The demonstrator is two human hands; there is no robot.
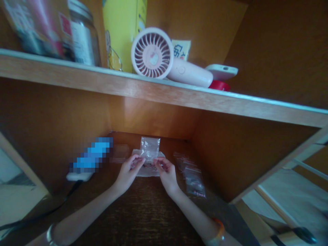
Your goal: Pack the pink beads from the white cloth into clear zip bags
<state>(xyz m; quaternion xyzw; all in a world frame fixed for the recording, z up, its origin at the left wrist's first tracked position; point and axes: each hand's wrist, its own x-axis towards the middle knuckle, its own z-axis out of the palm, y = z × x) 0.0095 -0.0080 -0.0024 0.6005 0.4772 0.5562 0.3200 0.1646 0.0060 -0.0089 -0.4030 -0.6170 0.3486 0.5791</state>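
A small clear plastic bag (150,146) is held up between my two hands, pinched at its lower corners. My left hand (129,172) closes thumb and fingertips on its left corner. On the opposite corner my right hand (166,174) does the same. Beneath and behind the bag lies a larger whitish translucent sheet or bag (147,173), with small reddish things on it that are too small to make out. Right of my right hand several clear plastic bags (193,177) lie overlapped in a row, the nearest with small dark and pink bits inside. Flat clear bags (120,153) lie left of my left hand.
A blurred-out blue-screened device (92,155) leans at the left, with a black cable (68,196) running off it. Above my hands a shelf (159,91) carries a pink handheld fan (153,54), a jar (83,37), a yellow box (123,30) and a phone-like white object (221,71).
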